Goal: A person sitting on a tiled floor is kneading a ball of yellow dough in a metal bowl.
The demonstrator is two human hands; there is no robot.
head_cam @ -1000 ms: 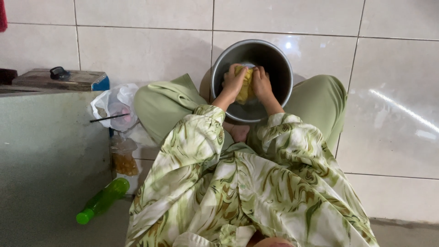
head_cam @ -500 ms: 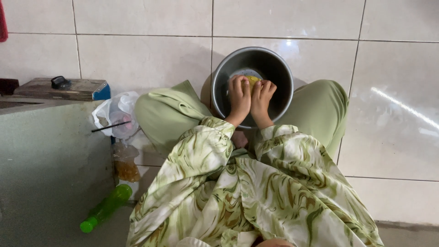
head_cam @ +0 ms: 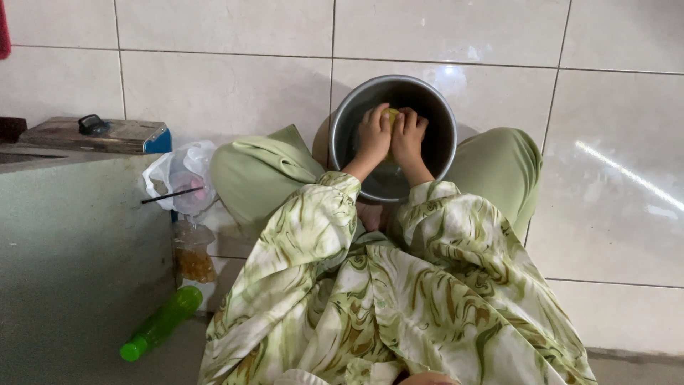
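While a yellow lump [head_cam: 390,114] sits inside the steel pot [head_cam: 342,121] at upper centre of the frame, both hands press on it side by side: the left hand [head_cam: 373,133] and right hand [head_cam: 408,135] have fingers curled together over it, hiding most of it. Green trouser knees flank the pot on the white tiled floor [head_cam: 613,199]. At lower left lie a green bottle [head_cam: 159,324] and, above it, a plastic bag [head_cam: 179,175].
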